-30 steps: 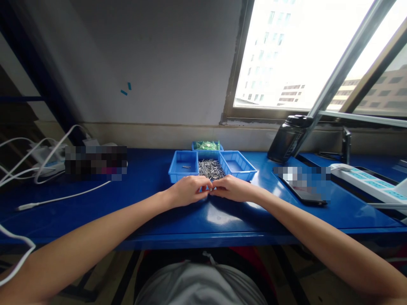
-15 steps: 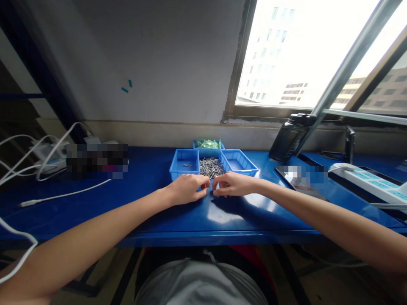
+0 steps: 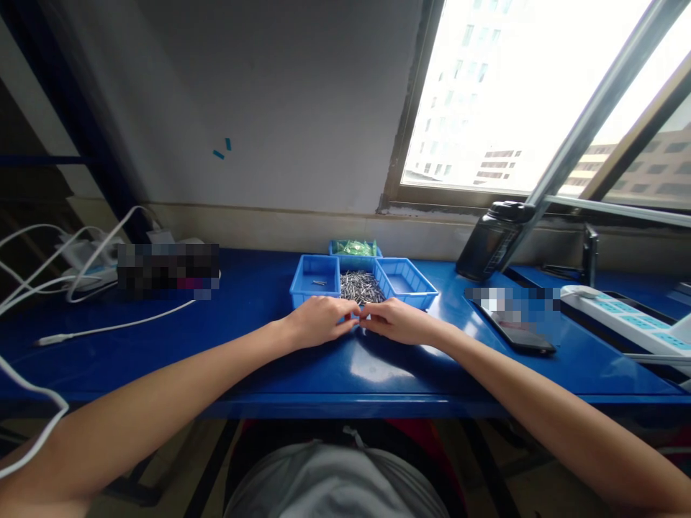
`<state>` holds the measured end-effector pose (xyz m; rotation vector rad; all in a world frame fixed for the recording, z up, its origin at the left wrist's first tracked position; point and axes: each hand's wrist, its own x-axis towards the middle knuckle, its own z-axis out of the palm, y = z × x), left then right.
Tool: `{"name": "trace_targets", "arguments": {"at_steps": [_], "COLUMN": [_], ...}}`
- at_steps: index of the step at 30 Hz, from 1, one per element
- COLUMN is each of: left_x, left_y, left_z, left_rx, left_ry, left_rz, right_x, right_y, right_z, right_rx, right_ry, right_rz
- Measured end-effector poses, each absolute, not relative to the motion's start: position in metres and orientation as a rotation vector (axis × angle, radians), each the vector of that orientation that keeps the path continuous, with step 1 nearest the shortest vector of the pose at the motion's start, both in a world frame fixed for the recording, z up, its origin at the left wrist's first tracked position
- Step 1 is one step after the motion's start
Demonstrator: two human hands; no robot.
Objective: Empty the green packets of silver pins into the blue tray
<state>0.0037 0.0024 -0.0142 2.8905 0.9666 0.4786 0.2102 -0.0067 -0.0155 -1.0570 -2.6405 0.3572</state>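
My left hand (image 3: pixel 322 321) and my right hand (image 3: pixel 396 321) meet fingertip to fingertip just in front of a heap of small metal pins or screws (image 3: pixel 360 286). Both are closed in a pinch. Whatever lies between the fingers is too small to make out. On the left of the heap stands a blue bin (image 3: pixel 299 288) with a few metal pieces (image 3: pixel 319 283) on its floor. To the right is a second blue bin (image 3: pixel 407 279), with no pieces visible in it. Behind the heap, a third blue bin (image 3: pixel 333 250) holds green plastic packets (image 3: pixel 356 248).
A dark bottle (image 3: pixel 491 241) leans at the back right. Nearer lie a phone (image 3: pixel 521 337) and a white power strip (image 3: pixel 620 316). White cables (image 3: pixel 108 327) run over the left of the blue table (image 3: pixel 259 360), beside a blurred-out patch.
My right hand has moved slightly left, so its fingertips now touch those of my left hand. The view has shifted a little, showing more of the phone.
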Motion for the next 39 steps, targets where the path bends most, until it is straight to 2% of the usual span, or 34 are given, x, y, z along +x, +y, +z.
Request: {"name": "trace_targets", "arguments": {"at_steps": [16, 19, 27, 39], "left_x": [0.0024, 0.0035, 0.0053, 0.0047], "left_y": [0.0029, 0.0020, -0.0004, -0.0028], "left_z": [-0.0139, -0.0123, -0.0106, -0.0103], "left_rx": [2.915, 2.892, 2.822, 2.841], "left_ry": [0.963, 0.942, 0.795, 0.933], "left_rz": [0.476, 0.525, 0.632, 0.474], "right_x": [0.2127, 0.2131, 0.2109, 0.2126], "right_y": [-0.0082, -0.0081, -0.0090, -0.0096], "right_z": [-0.0133, -0.0128, -0.0169, -0.0125], "right_rx": [-1.059, -1.053, -0.980, -1.025], "right_ry": [-2.727, -2.716, -2.590, -2.627], "right_rz": [0.111, 0.161, 0.554, 0.384]}}
